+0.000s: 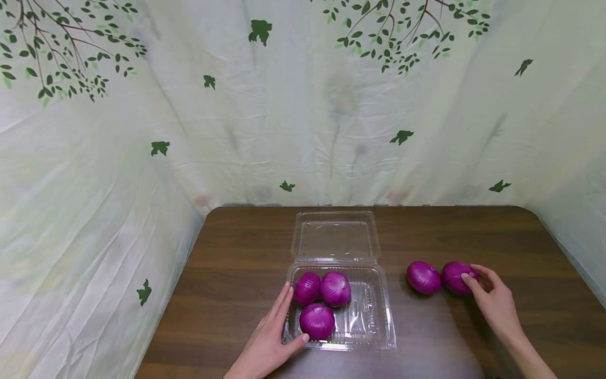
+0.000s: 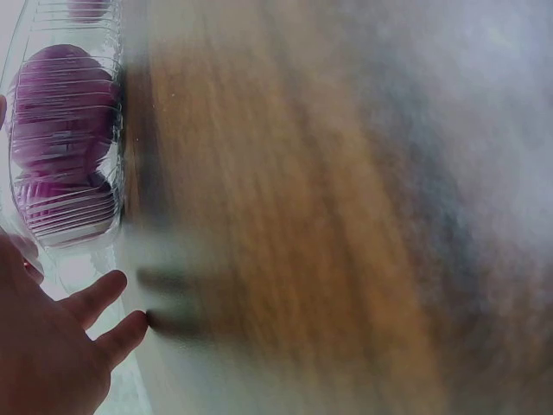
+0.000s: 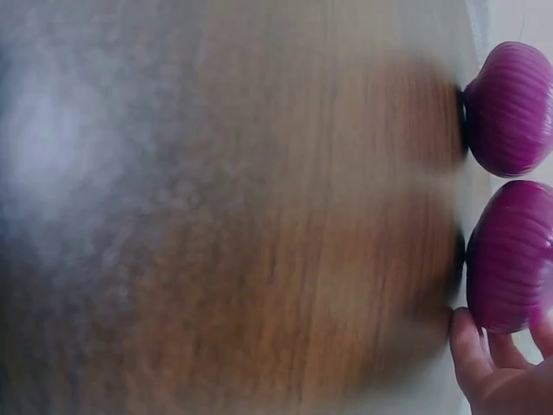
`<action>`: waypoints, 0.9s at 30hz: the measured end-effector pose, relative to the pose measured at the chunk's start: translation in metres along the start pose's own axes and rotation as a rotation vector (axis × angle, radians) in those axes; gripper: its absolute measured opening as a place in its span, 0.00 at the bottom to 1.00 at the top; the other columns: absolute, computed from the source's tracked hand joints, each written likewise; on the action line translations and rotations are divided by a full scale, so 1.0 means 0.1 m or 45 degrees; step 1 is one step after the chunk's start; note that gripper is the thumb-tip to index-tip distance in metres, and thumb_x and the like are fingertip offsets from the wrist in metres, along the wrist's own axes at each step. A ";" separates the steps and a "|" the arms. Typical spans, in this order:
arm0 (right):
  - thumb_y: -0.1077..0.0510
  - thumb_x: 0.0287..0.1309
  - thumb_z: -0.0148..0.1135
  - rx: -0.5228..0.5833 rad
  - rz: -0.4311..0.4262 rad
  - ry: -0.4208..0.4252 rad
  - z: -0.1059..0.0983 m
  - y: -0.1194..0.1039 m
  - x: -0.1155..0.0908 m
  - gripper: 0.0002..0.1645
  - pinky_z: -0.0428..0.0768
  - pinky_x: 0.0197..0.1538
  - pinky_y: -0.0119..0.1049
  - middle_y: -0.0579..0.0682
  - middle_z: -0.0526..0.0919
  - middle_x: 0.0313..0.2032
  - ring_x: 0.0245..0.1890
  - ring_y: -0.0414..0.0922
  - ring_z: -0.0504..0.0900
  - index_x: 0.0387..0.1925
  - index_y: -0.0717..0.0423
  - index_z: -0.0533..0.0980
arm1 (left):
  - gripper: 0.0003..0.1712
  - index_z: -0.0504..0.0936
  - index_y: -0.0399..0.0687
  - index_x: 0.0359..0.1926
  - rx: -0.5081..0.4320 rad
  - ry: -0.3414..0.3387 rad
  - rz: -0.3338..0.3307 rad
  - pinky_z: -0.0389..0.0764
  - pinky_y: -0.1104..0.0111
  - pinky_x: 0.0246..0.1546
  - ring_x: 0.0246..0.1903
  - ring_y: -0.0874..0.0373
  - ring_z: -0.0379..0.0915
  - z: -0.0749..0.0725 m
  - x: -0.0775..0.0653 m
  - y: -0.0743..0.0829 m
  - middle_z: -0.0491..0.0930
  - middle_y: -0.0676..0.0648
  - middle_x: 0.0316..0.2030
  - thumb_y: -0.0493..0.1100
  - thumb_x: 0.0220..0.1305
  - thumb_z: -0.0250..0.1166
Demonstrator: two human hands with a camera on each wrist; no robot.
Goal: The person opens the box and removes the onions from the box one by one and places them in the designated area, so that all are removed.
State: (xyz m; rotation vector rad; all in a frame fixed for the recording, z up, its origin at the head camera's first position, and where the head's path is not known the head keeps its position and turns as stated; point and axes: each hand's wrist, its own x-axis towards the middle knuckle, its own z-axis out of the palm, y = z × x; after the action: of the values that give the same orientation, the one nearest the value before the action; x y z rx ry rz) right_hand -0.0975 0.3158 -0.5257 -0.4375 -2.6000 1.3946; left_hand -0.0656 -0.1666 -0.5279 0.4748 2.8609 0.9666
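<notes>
Tbl edge (image 1: 407, 209) nr open lid (image 1: 336, 241)

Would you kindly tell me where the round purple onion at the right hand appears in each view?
Head: the round purple onion lies low, right of centre, with the right hand on it.
Left wrist: not in this picture.
Right wrist: the onion is at the right edge, below a second purple onion.
Shared landmark: the brown wood-grain tabletop.

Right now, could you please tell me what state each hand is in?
Left hand: open, fingers extended at the side of the clear container.
Right hand: holding the rightmost onion between thumb and fingers.
</notes>
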 end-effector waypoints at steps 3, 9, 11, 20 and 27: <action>0.41 0.66 0.58 0.011 0.018 -0.031 -0.01 -0.01 -0.02 0.38 0.68 0.37 0.15 0.66 0.72 0.61 0.42 0.17 0.66 0.67 0.62 0.66 | 0.58 0.44 0.62 0.79 -0.005 0.000 -0.002 0.63 0.40 0.61 0.71 0.50 0.52 0.00 0.00 0.00 0.37 0.64 0.77 0.74 0.57 0.61; 0.40 0.66 0.58 0.015 0.041 -0.117 -0.04 -0.03 -0.03 0.42 0.67 0.38 0.13 0.68 0.66 0.65 0.59 0.45 0.73 0.70 0.63 0.61 | 0.57 0.44 0.63 0.79 -0.001 -0.009 -0.013 0.64 0.38 0.60 0.71 0.50 0.52 0.01 0.01 -0.01 0.37 0.64 0.77 0.74 0.57 0.61; 0.40 0.66 0.58 0.019 0.052 -0.149 -0.05 -0.03 -0.03 0.44 0.67 0.37 0.13 0.69 0.64 0.66 0.62 0.59 0.69 0.71 0.63 0.59 | 0.57 0.44 0.63 0.79 0.004 -0.011 -0.016 0.64 0.38 0.60 0.71 0.50 0.52 0.02 0.01 -0.02 0.36 0.64 0.77 0.74 0.57 0.61; 0.41 0.67 0.59 -0.038 -0.036 -0.080 -0.05 -0.07 -0.08 0.41 0.64 0.41 0.19 0.65 0.68 0.64 0.61 0.59 0.67 0.70 0.61 0.61 | 0.57 0.43 0.64 0.79 0.003 -0.010 -0.009 0.63 0.37 0.60 0.72 0.51 0.52 0.02 0.01 -0.02 0.36 0.65 0.77 0.74 0.57 0.61; 0.50 0.62 0.66 -0.125 -0.261 0.117 0.04 -0.25 -0.17 0.33 0.62 0.58 0.30 0.56 0.73 0.63 0.63 0.53 0.68 0.66 0.51 0.70 | 0.58 0.43 0.64 0.79 0.005 -0.012 -0.010 0.63 0.38 0.60 0.72 0.51 0.51 0.01 0.01 -0.01 0.36 0.64 0.77 0.74 0.57 0.61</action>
State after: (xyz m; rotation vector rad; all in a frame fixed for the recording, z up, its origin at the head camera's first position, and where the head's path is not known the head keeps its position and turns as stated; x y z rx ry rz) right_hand -0.0873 0.2937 -0.5071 -0.2337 -2.5626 1.1584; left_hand -0.0664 -0.1665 -0.5299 0.4661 2.8548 0.9557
